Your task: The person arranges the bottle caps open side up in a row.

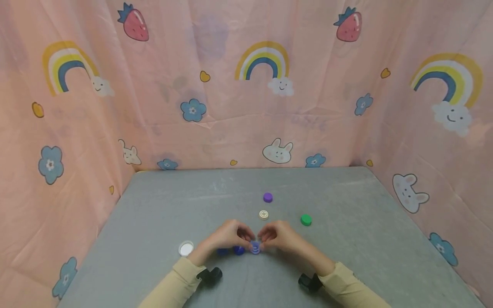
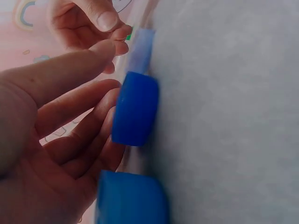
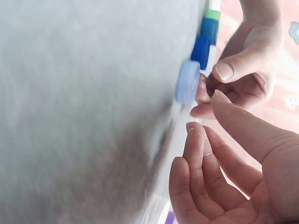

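A translucent light blue bottle cap (image 1: pixel 255 247) rests on the table between my two hands. My left hand (image 1: pixel 231 235) is at its left side, thumb tip right by the cap and fingers loosely bent. My right hand (image 1: pixel 280 236) mirrors it on the right, its thumb and fingers apart with nothing between them in the right wrist view. Beside the light blue cap sits a dark blue cap (image 2: pixel 135 108), close to the left fingers. A lighter blue cap (image 2: pixel 131 198) follows it in a row, with a green cap (image 3: pixel 213 14) beyond, hidden by the left arm in the head view.
A white cap (image 1: pixel 186 248) lies left of the left wrist. Past the hands are a cream cap (image 1: pixel 263 214), a purple cap (image 1: pixel 268 197) and another green cap (image 1: pixel 306 220). The grey table (image 1: pixel 366 239) is bounded by a pink printed curtain (image 1: pixel 231 137).
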The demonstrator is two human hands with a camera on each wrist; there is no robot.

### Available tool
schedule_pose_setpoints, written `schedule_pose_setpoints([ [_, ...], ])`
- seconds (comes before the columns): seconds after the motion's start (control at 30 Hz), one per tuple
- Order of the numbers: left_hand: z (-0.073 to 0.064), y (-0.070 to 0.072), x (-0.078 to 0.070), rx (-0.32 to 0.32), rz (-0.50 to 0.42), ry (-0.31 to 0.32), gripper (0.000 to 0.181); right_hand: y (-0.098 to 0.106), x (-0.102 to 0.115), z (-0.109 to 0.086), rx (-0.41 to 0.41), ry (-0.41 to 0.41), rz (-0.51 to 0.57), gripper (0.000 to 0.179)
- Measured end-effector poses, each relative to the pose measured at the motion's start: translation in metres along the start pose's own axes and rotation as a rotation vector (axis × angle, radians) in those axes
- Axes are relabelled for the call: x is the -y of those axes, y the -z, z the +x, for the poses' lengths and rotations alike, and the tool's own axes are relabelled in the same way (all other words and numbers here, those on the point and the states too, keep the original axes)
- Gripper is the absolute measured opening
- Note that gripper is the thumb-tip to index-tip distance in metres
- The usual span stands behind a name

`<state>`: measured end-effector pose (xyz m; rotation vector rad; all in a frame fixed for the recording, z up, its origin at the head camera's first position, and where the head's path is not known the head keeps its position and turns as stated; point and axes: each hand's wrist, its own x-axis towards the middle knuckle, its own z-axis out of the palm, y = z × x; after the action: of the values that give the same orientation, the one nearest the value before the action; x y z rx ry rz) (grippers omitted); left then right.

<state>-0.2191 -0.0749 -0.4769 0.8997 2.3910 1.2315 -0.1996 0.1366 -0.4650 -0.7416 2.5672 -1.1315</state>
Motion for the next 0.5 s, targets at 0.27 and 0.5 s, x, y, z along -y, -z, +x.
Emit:
schedule_pose_setpoints([
  [0.27,0.012,0.010,0.000,-0.070,-0.038,0.036,0.025,0.017,-0.002,0.006,-0.081,-0.046,-0.008,0.028],
  [0.5,0.029,0.019,-0.004,-0.126,-0.066,0.053,0.027,0.034,-0.011,0.017,-0.176,-0.092,0.001,0.026],
])
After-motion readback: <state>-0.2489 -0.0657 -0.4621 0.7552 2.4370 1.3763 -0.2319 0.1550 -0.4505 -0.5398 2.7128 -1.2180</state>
